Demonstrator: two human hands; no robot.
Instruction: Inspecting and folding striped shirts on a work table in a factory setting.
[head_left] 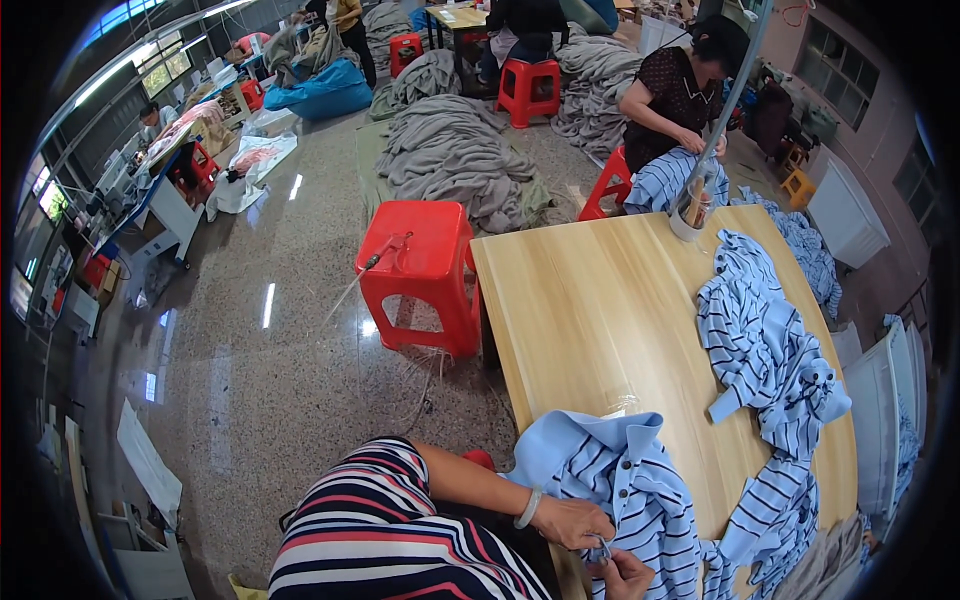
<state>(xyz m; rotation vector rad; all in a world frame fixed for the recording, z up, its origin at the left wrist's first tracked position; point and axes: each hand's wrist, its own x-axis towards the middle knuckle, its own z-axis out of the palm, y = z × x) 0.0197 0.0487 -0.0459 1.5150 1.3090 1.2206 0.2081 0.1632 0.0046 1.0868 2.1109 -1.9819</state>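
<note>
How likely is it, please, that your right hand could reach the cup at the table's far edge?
Probably not: the right hand is at the striped shirt, and most of the tabletop separates it from the cup.

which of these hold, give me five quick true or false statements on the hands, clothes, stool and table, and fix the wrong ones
1. The left hand has a bangle at its wrist. True.
2. The right hand is far apart from the left hand. False: the two hands are close together.
3. The garment nearest the hands is light blue with dark stripes. True.
4. The red stool in the middle of the view stands right of the wooden table. False: it stands to the table's left.
5. A cup stands by the far edge of the wooden table. True.
</note>
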